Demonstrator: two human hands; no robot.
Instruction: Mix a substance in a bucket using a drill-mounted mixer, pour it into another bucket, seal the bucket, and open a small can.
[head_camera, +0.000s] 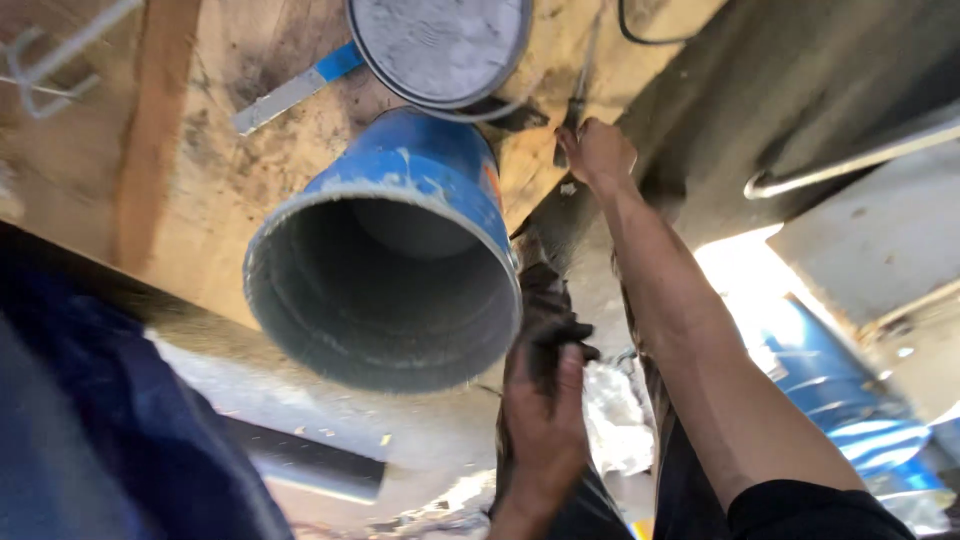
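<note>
A blue bucket (400, 250) with a grey, empty inside lies tilted on a worn wooden board (200, 180), its mouth facing me. My left hand (542, 425) is low in the middle, beside the bucket's rim, closed on a dark cloth (545, 300) that runs up along the bucket's right side. My right hand (598, 152) reaches far out on a bare forearm. It is closed around a thin metal tool (580, 85) at the board's edge.
A round grey lid (440, 45) sits behind the bucket. A flat metal strip with a blue end (290, 90) lies to its left. A bent metal pipe (850, 160) is at right, a second blue container (850, 400) lower right, a dark tube (310, 462) below.
</note>
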